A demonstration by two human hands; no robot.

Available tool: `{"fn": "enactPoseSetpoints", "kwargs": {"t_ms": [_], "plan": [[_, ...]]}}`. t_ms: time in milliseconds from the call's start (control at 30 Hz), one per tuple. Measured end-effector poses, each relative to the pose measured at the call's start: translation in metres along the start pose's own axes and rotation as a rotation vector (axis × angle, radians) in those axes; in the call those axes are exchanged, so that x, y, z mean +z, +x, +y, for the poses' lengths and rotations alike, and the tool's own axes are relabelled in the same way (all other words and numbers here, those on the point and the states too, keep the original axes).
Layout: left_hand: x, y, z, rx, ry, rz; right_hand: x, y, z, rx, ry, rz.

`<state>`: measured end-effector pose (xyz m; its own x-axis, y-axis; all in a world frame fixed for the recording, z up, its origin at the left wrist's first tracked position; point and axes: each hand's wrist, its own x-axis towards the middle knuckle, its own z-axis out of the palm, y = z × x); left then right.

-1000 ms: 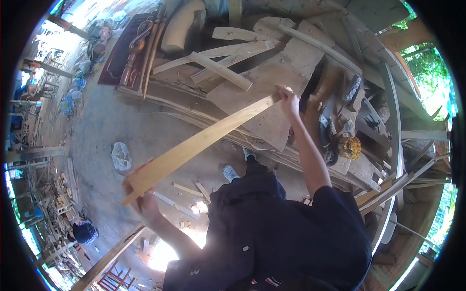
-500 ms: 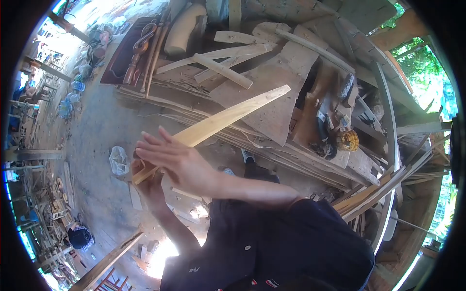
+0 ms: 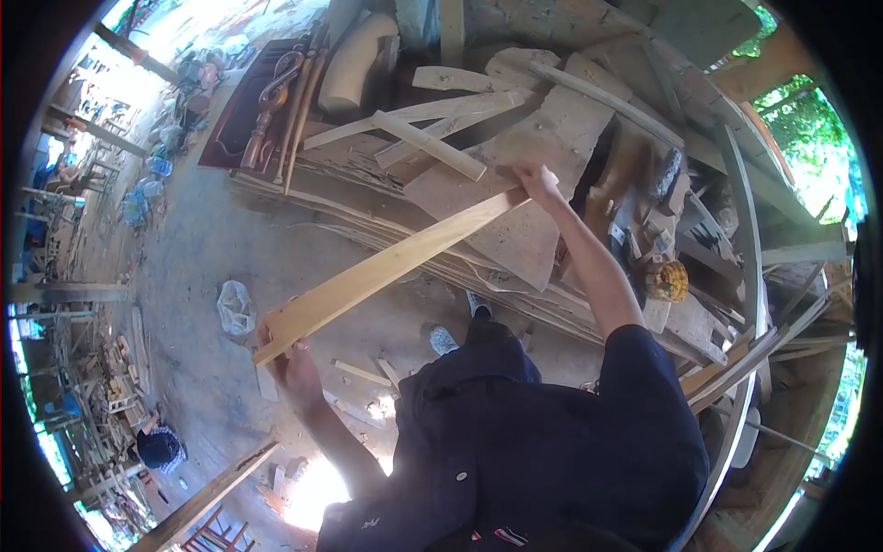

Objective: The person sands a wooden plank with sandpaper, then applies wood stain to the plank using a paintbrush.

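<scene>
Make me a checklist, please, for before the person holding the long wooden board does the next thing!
1. Left hand gripping one end of the wooden board: ok.
2. Right hand gripping the other end: ok.
3. Floor near the sneakers free of scraps: not ok, wood offcuts lie there.
4. Stacked sheets beyond free of loose pieces: not ok, wooden strips lie on top.
5. Board's underside smooth: cannot tell, it's hidden.
</scene>
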<state>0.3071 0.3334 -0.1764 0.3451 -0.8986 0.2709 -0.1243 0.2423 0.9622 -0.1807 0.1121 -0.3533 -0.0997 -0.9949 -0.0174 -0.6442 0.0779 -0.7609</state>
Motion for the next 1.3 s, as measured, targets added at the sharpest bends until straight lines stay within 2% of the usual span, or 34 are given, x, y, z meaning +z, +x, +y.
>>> {"fn": "enactPoseSetpoints", "kwargs": {"t_ms": [133, 233, 267, 333, 400, 467, 500, 567, 600, 633, 700, 733, 800, 833, 900, 967, 1033, 1100, 1133, 1167, 1233, 1267, 1300], "plan": [[0.042, 0.005, 0.025, -0.022, -0.250, 0.060, 0.008, 0.002, 0.007, -0.106, 0.138, 0.038], [0.072, 0.011, 0.034, 0.002, -0.336, 0.130, 0.017, -0.012, 0.004, -0.039, 0.137, 0.039], [0.075, 0.012, 0.032, -0.003, -0.332, 0.133, 0.016, -0.011, 0.008, -0.092, 0.171, 0.064], [0.074, 0.015, 0.021, -0.128, -0.309, 0.325, 0.009, -0.017, 0.019, -0.049, 0.113, 0.090], [0.065, 0.019, 0.009, -0.183, -0.292, 0.380, 0.001, -0.017, 0.039, -0.004, 0.055, 0.120], [0.072, 0.024, 0.008, -0.241, -0.276, 0.431, -0.006, -0.019, 0.067, 0.012, -0.030, 0.366], [0.076, 0.023, 0.013, -0.209, -0.253, 0.466, -0.005, -0.023, 0.077, 0.022, -0.036, 0.359], [0.088, 0.024, 0.023, -0.181, -0.226, 0.503, 0.002, -0.035, 0.086, 0.216, 0.053, 0.591], [0.096, 0.025, 0.027, -0.196, -0.136, 0.581, 0.017, -0.046, 0.085, 0.125, -0.065, 0.640], [0.101, 0.026, 0.029, -0.210, -0.042, 0.655, 0.023, -0.061, 0.065, 0.076, -0.066, 0.616], [0.097, 0.030, 0.021, -0.225, 0.003, 0.653, 0.022, -0.076, 0.047, -0.046, -0.206, 0.622], [0.097, 0.032, 0.018, -0.237, 0.042, 0.651, 0.016, -0.074, 0.045, -0.038, -0.208, 0.622], [0.107, 0.036, 0.024, -0.257, 0.079, 0.670, 0.002, -0.065, 0.049, 0.219, -0.287, 0.504], [0.111, 0.037, 0.025, -0.271, 0.114, 0.701, 0.002, -0.055, 0.064, 0.195, -0.263, 0.561], [0.113, 0.039, 0.021, -0.273, 0.131, 0.719, 0.002, -0.048, 0.072, 0.208, -0.265, 0.493], [0.114, 0.044, 0.020, -0.266, 0.145, 0.743, -0.004, -0.056, 0.044, -0.011, -0.133, 0.359], [0.114, 0.046, 0.020, -0.285, 0.155, 0.758, -0.008, -0.053, 0.073, -0.060, -0.145, 0.343], [0.115, 0.047, 0.019, -0.267, 0.132, 0.723, -0.018, -0.039, 0.088, 0.219, -0.184, 0.389], [0.115, 0.048, 0.019, -0.236, 0.107, 0.706, -0.019, -0.038, 0.084, 0.228, -0.193, 0.360], [0.114, 0.052, 0.017, -0.230, 0.105, 0.705, -0.016, -0.037, 0.079, 0.155, -0.280, 0.266], [0.111, 0.055, 0.012, -0.202, 0.036, 0.610, -0.011, -0.047, 0.053, -0.196, -0.058, 0.353], [0.109, 0.057, 0.013, -0.203, 0.040, 0.605, -0.013, -0.047, 0.072, -0.145, -0.048, 0.277], [0.108, 0.059, 0.013, -0.190, 0.034, 0.587, -0.018, -0.041, 0.099, 0.068, -0.085, 0.175]]}}
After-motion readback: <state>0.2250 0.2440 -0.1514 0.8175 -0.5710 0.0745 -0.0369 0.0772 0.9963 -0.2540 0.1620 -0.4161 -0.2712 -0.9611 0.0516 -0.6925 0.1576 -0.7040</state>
